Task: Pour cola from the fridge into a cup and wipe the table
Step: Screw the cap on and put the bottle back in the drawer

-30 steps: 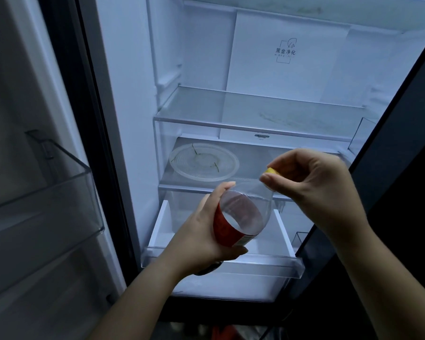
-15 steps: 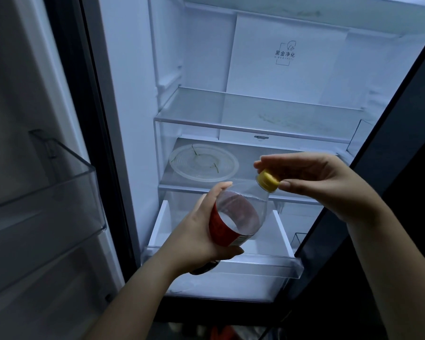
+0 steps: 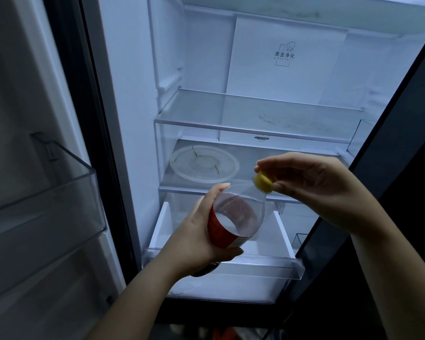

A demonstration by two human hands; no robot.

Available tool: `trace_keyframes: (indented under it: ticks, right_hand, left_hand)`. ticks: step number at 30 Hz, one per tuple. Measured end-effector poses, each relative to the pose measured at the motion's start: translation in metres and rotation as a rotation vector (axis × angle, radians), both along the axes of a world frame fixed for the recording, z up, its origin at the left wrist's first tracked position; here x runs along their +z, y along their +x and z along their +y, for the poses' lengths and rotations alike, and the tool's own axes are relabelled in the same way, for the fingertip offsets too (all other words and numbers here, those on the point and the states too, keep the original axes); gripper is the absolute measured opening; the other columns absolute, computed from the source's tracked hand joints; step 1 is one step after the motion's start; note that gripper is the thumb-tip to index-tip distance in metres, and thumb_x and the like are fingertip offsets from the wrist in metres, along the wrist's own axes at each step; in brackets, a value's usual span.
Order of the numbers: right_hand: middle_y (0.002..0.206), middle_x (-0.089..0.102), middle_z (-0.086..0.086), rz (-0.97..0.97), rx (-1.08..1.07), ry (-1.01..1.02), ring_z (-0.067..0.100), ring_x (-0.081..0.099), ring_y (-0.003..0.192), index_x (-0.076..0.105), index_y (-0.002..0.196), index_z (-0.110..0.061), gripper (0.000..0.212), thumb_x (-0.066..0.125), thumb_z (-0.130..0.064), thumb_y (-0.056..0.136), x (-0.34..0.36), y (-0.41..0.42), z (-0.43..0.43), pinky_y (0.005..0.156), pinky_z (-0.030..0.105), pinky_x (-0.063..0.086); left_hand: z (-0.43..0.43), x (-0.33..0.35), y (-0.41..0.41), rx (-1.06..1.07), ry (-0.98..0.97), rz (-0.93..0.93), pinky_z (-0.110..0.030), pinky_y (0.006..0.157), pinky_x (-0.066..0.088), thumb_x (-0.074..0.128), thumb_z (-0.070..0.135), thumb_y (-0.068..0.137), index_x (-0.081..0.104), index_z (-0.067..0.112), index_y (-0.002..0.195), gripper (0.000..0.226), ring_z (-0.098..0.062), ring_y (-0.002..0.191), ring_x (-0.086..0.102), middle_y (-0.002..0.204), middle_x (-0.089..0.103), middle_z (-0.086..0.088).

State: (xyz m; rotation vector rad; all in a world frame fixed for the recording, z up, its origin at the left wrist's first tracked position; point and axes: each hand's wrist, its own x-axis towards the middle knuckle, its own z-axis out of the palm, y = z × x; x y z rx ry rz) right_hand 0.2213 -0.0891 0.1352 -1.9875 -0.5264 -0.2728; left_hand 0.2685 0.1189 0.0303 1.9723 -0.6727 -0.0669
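A clear plastic cola bottle point(image 3: 236, 217) with a red label is tilted up and to the right in front of the open fridge. My left hand point(image 3: 194, 241) wraps around its labelled lower part. The bottle's yellow cap point(image 3: 263, 182) sits on the neck, pinched between the thumb and fingers of my right hand point(image 3: 312, 185). A little dark liquid shows inside the bottle. No cup, cloth or table is in view.
The fridge interior point(image 3: 255, 69) is lit, with a bare glass shelf point(image 3: 255, 119) and a round clear lidded container point(image 3: 204, 165) on the shelf below. A white drawer point(image 3: 221, 256) is pulled out under my hands. Door bins point(image 3: 47, 197) stand left; a dark door point(image 3: 402, 143) stands right.
My right hand has turned on the yellow cap: its fingers covered the cap a second ago and now spread out, leaving the cap mostly visible. The bottle and my left hand have barely moved.
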Motion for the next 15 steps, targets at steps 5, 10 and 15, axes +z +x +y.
trace_keyframes:
  ticks: [5,10,15]
  right_hand:
    - [0.096,0.066,0.000,-0.100,-0.254,-0.103,0.011,0.065,0.091,0.066,0.106,-0.029,0.026,0.063,-0.031,0.081,-0.015,0.004,0.012,0.083,0.021,0.051]
    - [0.087,0.066,-0.006,-0.113,-0.369,-0.088,0.010,0.059,0.076,0.065,0.092,-0.034,0.022,0.063,-0.045,0.073,-0.018,0.005,0.018,0.069,0.020,0.050]
    - [0.068,0.054,-0.011,-0.315,-0.323,-0.343,0.010,0.049,0.061,0.061,0.089,-0.026,0.032,0.067,-0.054,0.074,-0.012,0.015,0.011,0.056,0.018,0.042]
  left_hand:
    - [-0.006,-0.003,-0.002,0.051,-0.019,-0.027,-0.024,0.088,0.048,0.088,0.033,0.057,0.013,0.070,0.127,0.108,-0.001,0.112,0.051,0.126,0.045,0.025]
    - [-0.007,-0.005,-0.004,0.067,-0.019,-0.043,-0.028,0.087,0.050,0.088,0.035,0.058,0.014,0.067,0.130,0.109,-0.002,0.112,0.050,0.126,0.043,0.026]
    - [0.002,-0.002,0.003,0.004,0.002,0.004,-0.023,0.090,0.048,0.089,0.033,0.056,0.013,0.072,0.126,0.111,0.001,0.113,0.050,0.128,0.044,0.027]
